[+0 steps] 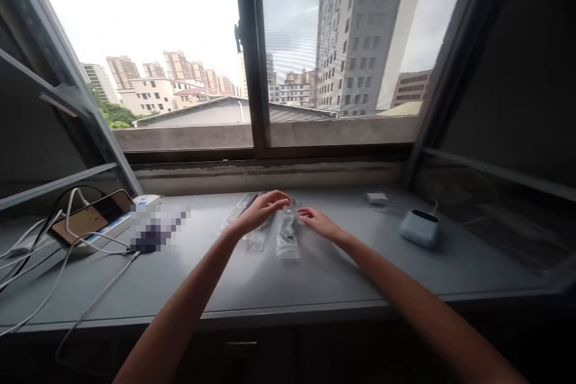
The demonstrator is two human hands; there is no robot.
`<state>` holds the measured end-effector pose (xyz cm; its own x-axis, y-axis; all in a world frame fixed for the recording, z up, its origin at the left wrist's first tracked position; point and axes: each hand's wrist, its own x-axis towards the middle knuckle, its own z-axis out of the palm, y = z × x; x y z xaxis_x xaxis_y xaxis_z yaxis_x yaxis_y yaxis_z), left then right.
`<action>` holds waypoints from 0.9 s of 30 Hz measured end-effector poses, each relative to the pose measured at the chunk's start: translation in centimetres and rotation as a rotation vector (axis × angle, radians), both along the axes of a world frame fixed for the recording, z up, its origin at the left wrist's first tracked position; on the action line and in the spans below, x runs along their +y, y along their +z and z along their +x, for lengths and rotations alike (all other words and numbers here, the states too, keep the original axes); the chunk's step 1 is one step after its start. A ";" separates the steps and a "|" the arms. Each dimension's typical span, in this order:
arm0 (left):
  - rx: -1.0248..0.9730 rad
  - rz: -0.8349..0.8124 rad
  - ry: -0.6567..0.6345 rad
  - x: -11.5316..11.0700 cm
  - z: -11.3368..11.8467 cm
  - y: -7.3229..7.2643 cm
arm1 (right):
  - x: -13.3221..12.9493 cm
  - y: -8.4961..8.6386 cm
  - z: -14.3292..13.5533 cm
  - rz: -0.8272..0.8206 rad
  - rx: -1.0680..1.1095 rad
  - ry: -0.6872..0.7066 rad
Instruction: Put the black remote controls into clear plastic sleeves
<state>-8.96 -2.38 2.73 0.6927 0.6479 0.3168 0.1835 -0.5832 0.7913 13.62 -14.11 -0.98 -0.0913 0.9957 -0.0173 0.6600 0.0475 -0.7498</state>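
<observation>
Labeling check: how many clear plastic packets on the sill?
2 visible. One packet lies between the hands, at the right hand; another packet lies under the left hand. More may be hidden beneath.

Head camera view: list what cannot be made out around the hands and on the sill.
- Contents of the clear packets: too small and glary; only a dark strip shows inside.
- Left hand fingertips: whether they pinch a packet or only touch it is too small to tell.
- Right hand: same doubt.
- Thing beside the phone: pixelated blur.
- White cables: cut off by the left edge.
</observation>
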 end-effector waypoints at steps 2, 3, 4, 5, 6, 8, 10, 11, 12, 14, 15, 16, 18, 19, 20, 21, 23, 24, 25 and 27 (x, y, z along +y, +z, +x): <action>0.211 0.090 0.093 2.4 2.9 -0.6 | 4.6 0.7 -0.9 0.088 -0.111 -0.269; 0.332 0.142 0.162 3.6 4.4 -1.1 | 6.3 0.7 -1.6 0.094 -0.136 -0.320; 0.453 0.184 0.240 4.7 5.9 -1.8 | 7.7 0.6 -2.2 0.095 -0.167 -0.361; 0.502 0.231 0.292 5.5 7.1 -2.5 | 8.8 0.4 -2.7 0.102 -0.197 -0.394; 0.530 0.263 0.346 6.2 8.2 -3.2 | 9.6 0.0 -3.2 0.118 -0.220 -0.425; 0.511 0.313 0.446 7.0 9.5 -4.4 | 10.6 -0.8 -3.5 0.152 -0.249 -0.478; 0.470 0.322 0.535 7.0 9.9 -5.2 | 11.3 -1.7 -3.3 0.174 -0.251 -0.505; 0.461 0.310 0.567 7.0 9.8 -5.4 | 11.5 -2.0 -3.0 0.180 -0.242 -0.503; 0.461 0.291 0.591 6.9 9.6 -5.5 | 11.8 -2.4 -2.7 0.185 -0.228 -0.497; 0.455 0.243 0.629 6.7 9.2 -5.7 | 12.3 -3.0 -2.1 0.185 -0.184 -0.491; 0.431 0.216 0.643 6.7 9.0 -5.7 | 12.5 -3.3 -1.9 0.188 -0.157 -0.488; 0.387 0.173 0.653 6.7 8.8 -5.6 | 12.7 -3.5 -1.7 0.193 -0.128 -0.488; 0.238 -0.015 0.640 6.9 8.8 -5.5 | 13.2 -3.9 -1.5 0.215 -0.059 -0.496; 0.141 -0.160 0.606 7.0 8.8 -5.5 | 13.4 -4.1 -1.4 0.230 -0.018 -0.503; 0.041 -0.320 0.551 7.2 8.9 -5.5 | 13.6 -4.2 -1.4 0.248 0.029 -0.512; -0.052 -0.468 0.481 7.3 9.0 -5.5 | 13.8 -4.3 -1.3 0.265 0.072 -0.520; -0.188 -0.662 0.342 7.7 9.1 -5.7 | 14.3 -4.5 -1.0 0.298 0.146 -0.527; -0.214 -0.700 0.285 7.8 9.2 -5.8 | 14.4 -4.6 -0.9 0.320 0.208 -0.521; -0.218 -0.711 0.243 7.9 9.2 -5.9 | 14.5 -4.7 -0.8 0.346 0.292 -0.510; -0.196 -0.709 0.216 8.0 9.3 -5.9 | 14.6 -5.0 -0.8 0.415 0.494 -0.484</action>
<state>0.38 5.61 -3.20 0.5019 0.8564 -0.1212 0.0537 0.1090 0.9926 12.81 0.48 -5.95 0.4513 0.8430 0.2927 0.2757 0.1803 -0.9442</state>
